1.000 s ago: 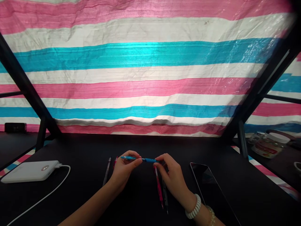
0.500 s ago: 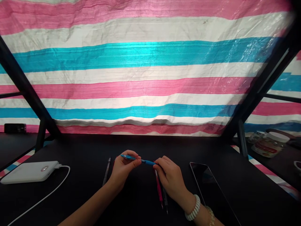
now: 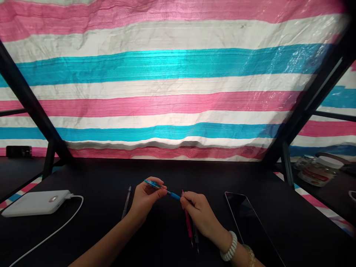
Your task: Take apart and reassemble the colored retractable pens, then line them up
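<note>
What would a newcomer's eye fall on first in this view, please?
The striped sheet would probably draw the eye first, its pink, white and blue bands filling the background behind the black desk. Next might come the blue pen, near the middle, pinched by the left hand with the right hand at its other end. The white power bank also stands out, on the left.

1. Lower centre, and the blue pen (image 3: 174,195) loses one end inside the grip of the right hand (image 3: 200,213)!
2. That hand masks the top of the dark pen (image 3: 196,237), too.
3. Left of centre, the left forearm (image 3: 116,237) covers the grey pen's (image 3: 127,202) lower end.
4. Bottom edge crops the white cable (image 3: 66,221) and phone (image 3: 251,222).
5. Far right, jar label (image 3: 317,175): blurred, unreadable!
</note>
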A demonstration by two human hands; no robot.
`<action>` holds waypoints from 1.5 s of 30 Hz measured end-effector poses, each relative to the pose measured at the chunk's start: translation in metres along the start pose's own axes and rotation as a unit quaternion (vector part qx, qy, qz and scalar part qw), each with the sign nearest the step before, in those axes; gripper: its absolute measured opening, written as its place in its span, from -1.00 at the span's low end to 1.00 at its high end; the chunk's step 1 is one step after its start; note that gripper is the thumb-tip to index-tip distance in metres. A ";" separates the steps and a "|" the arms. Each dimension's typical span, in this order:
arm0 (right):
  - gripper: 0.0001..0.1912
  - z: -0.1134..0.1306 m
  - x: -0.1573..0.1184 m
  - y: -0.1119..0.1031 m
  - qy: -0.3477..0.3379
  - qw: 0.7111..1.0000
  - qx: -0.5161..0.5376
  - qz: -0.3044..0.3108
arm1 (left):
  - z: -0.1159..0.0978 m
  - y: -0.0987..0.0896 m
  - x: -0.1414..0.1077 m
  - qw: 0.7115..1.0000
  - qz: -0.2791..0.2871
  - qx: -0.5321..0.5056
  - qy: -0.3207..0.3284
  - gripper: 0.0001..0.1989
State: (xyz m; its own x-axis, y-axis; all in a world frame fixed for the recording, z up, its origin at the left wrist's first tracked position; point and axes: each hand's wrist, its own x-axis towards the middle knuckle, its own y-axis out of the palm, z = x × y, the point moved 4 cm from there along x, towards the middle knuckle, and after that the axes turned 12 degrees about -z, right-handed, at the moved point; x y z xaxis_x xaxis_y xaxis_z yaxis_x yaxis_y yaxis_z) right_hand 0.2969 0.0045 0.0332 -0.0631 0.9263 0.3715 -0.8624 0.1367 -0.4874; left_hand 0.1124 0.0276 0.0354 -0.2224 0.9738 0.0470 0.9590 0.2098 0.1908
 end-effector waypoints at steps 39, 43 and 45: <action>-0.75 0.027 -0.018 0.012 -0.221 0.963 -0.099 0.123 | 0.007 0.014 -0.007 0.983 0.171 -0.071 0.005 -0.50; -0.72 0.026 -0.018 0.012 -0.224 0.962 -0.099 0.117 | 0.007 0.013 -0.006 0.985 0.156 -0.068 -0.012 -0.48; -0.73 0.027 -0.018 0.012 -0.224 0.962 -0.098 0.121 | 0.007 0.013 -0.006 0.985 0.154 -0.071 -0.010 -0.48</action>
State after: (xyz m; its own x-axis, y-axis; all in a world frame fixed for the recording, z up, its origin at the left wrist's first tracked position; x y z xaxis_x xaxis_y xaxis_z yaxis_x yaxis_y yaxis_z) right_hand 0.2744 -0.0200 0.0421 -0.4984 0.7010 0.5101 -0.6869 0.0397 -0.7257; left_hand 0.1277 0.0247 0.0306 0.0814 0.9912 0.1044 0.9459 -0.1098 0.3052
